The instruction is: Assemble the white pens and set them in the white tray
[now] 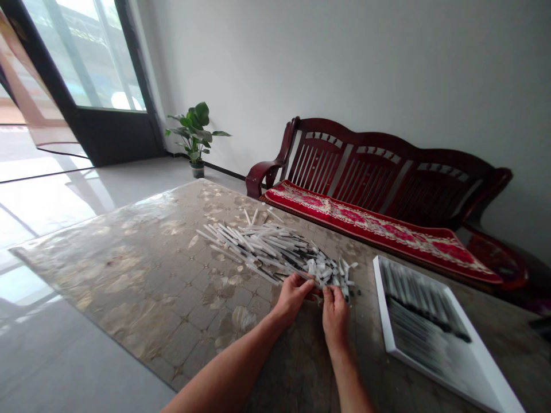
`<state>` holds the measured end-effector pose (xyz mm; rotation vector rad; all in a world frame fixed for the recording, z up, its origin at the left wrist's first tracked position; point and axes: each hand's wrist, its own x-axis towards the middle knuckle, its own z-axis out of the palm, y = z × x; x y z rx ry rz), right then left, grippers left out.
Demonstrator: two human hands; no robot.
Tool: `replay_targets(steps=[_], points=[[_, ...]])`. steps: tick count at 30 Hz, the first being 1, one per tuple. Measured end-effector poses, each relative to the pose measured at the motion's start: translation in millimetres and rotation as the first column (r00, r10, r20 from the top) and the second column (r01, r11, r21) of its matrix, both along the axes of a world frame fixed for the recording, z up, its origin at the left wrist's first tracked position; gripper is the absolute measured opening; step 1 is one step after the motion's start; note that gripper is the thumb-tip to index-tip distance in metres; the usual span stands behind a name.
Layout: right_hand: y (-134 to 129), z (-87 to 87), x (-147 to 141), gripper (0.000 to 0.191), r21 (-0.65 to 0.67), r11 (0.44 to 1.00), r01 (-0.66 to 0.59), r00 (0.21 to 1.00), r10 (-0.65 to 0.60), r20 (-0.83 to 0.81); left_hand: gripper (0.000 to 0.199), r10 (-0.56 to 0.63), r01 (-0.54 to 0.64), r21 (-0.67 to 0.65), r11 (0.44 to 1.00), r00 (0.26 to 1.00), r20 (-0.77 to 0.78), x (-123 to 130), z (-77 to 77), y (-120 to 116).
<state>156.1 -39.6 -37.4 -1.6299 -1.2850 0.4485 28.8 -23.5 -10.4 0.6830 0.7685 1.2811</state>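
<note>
A loose pile of slim white and dark sticks [262, 244] lies on the patterned table [172, 287]. Small whitish pieces [321, 268] are heaped at the pile's right end. Just in front of these pieces, my left hand [296, 295] has its fingers pinched together. Close beside it on the right, my right hand [336, 310] is also closed, thumb against fingers. The two hands nearly meet at the fingertips; whatever is between them is too small to make out. To the right stands a white shallow box [383, 310] with rows of dark and clear slender items inside.
Behind the table is a dark red wooden bench [370, 172] with a red floral cushion [365, 221]. A potted plant [196, 132] stands on the floor by the wall, near a dark-framed glass door [116, 137] at the left.
</note>
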Motion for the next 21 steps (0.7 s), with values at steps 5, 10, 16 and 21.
replay_targets(steps=[5, 10, 16, 21], points=[[-1.1, 2.4, 0.4, 0.058, -0.038, 0.999, 0.035, 0.995, -0.031, 0.091, 0.04, -0.032, 0.033, 0.014, 0.999, 0.999, -0.008, 0.8, 1.0, -2.2], [-2.7, 6.3, 4.0, 0.058, 0.005, 1.0, -0.023, 0.998, 0.022, 0.055, 0.038, 0.005, -0.006, -0.024, 1.0, 0.999, -0.032, -1.0, 3.6, 0.4], [-0.7, 4.5, 8.2, 0.048, -0.002, 0.997, -0.076, 0.991, 0.076, 0.11, 0.041, -0.038, 0.038, -0.01, 0.999, 0.999, -0.017, -2.2, 1.7, 2.1], [-1.7, 4.6, 8.2, 0.052, -0.024, 0.999, -0.047, 0.992, 0.05, 0.115, 0.04, -0.023, 0.022, -0.027, 0.999, 0.999, -0.028, -1.9, -0.8, 3.8]])
